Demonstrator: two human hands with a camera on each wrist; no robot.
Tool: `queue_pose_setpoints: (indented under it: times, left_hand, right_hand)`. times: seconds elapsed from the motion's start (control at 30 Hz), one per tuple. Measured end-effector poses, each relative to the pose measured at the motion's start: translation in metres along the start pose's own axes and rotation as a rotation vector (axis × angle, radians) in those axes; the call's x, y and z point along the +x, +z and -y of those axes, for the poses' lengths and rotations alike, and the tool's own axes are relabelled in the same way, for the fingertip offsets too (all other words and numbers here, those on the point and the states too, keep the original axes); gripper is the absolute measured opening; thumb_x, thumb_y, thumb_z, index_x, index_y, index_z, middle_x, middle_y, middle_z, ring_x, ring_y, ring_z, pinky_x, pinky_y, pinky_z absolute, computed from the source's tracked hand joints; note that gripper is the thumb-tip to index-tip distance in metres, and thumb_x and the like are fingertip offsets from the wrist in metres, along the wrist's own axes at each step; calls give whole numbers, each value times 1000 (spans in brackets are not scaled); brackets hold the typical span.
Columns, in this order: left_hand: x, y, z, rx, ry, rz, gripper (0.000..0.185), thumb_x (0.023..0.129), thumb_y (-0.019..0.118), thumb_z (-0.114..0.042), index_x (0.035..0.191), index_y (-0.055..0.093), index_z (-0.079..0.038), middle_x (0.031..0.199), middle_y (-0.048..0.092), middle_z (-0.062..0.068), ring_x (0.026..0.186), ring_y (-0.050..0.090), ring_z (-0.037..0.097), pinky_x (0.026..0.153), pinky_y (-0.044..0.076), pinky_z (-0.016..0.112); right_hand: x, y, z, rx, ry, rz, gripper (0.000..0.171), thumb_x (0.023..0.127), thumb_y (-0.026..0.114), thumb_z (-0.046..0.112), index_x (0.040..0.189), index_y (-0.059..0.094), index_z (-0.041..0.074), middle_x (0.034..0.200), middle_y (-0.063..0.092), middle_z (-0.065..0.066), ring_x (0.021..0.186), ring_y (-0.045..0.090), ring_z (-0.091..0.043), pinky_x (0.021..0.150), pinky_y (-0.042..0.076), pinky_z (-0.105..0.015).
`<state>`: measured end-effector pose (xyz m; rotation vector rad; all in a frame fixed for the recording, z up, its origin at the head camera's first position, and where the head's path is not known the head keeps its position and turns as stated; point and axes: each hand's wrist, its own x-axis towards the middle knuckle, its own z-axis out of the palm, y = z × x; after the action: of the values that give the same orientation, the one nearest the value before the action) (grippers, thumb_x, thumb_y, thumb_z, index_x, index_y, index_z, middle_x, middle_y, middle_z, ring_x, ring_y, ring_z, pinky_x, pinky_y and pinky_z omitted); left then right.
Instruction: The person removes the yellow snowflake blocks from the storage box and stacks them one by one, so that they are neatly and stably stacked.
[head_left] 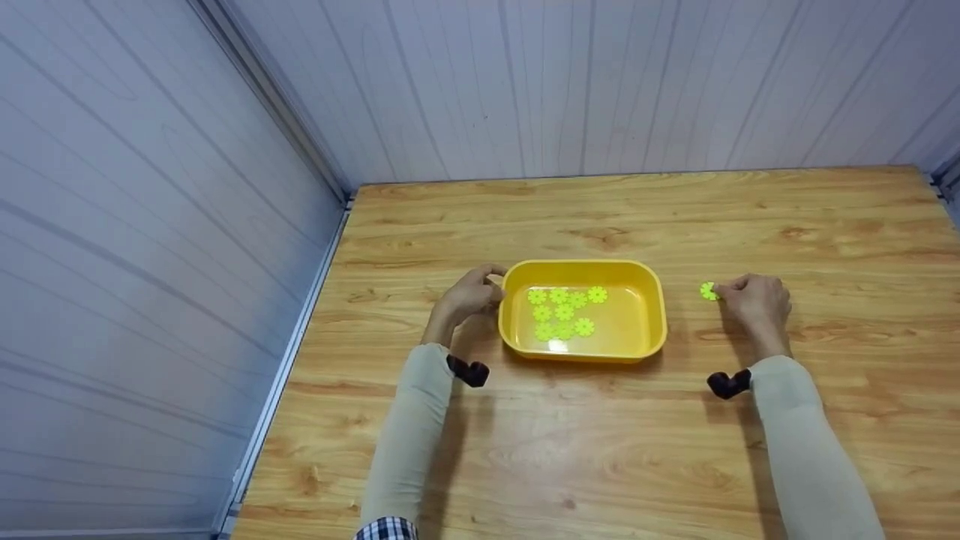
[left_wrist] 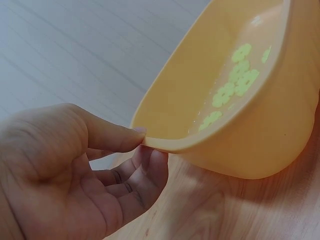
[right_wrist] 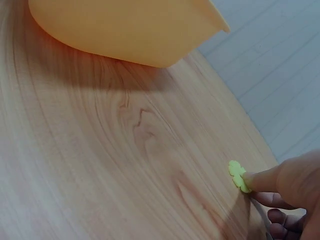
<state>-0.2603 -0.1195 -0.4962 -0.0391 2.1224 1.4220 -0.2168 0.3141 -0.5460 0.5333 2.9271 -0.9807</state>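
A yellow plastic tub (head_left: 654, 300) sits mid-table with several green flower-shaped discs (head_left: 562, 311) lying in it. My left hand (head_left: 471, 294) is at the tub's left rim (left_wrist: 165, 145); the thumb and fingers pinch the rim's corner in the left wrist view. My right hand (head_left: 754, 298) is on the table to the right of the tub, apart from it. Its fingertips (right_wrist: 262, 181) pinch one green flower disc (head_left: 708, 291) (right_wrist: 238, 175) just above the wood.
The wooden table (head_left: 600, 450) butts against grey panelled walls (head_left: 150, 225) at the left and back. Its left edge runs along a metal rail. Bare wood lies in front of the tub and to the far right.
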Motion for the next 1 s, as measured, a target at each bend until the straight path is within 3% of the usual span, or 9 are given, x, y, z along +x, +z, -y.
queue_pose_setpoints:
  times: [0.17, 0.33, 0.53, 0.7, 1.0]
  left_hand:
    - [1, -1, 1, -25, 3, 8, 42, 86, 50, -2, 126, 46, -11, 95, 48, 10, 76, 49, 19, 84, 46, 46]
    - [1, -1, 0, -34, 12, 13, 44, 84, 49, 0, 127, 47, -10, 89, 46, 7, 73, 46, 18, 80, 45, 44]
    - [1, -1, 1, -15, -5, 9, 42, 85, 50, -2, 125, 48, -12, 93, 48, 8, 76, 48, 18, 80, 47, 41]
    - [2, -1, 2, -19, -2, 18, 42, 85, 51, -4, 126, 48, -11, 95, 50, 9, 77, 50, 18, 81, 48, 41]
    - [1, -1, 2, -26, 9, 26, 44, 85, 51, -4, 128, 46, -10, 96, 50, 11, 78, 52, 18, 79, 49, 41]
  right_hand:
    - [-1, 0, -1, 2, -24, -19, 36, 86, 61, 36, 89, 66, 1, 88, 63, -17, 84, 51, -34, 70, 37, -47]
    - [-1, -2, 1, 24, -53, -23, 43, 87, 58, 40, 96, 63, -2, 97, 60, -21, 89, 51, -37, 73, 37, -51]
    - [-3, -10, 15, 196, -48, 71, 59, 91, 47, 48, 114, 53, -6, 113, 50, -24, 99, 48, -36, 77, 39, -43]
    - [-4, -14, 32, 333, 0, 152, 74, 87, 39, 61, 127, 44, -2, 125, 44, -21, 108, 43, -33, 82, 39, -41]
    - [-11, -12, 63, 511, -49, 162, 69, 87, 39, 61, 124, 47, 3, 118, 47, -13, 110, 45, -30, 90, 39, -44]
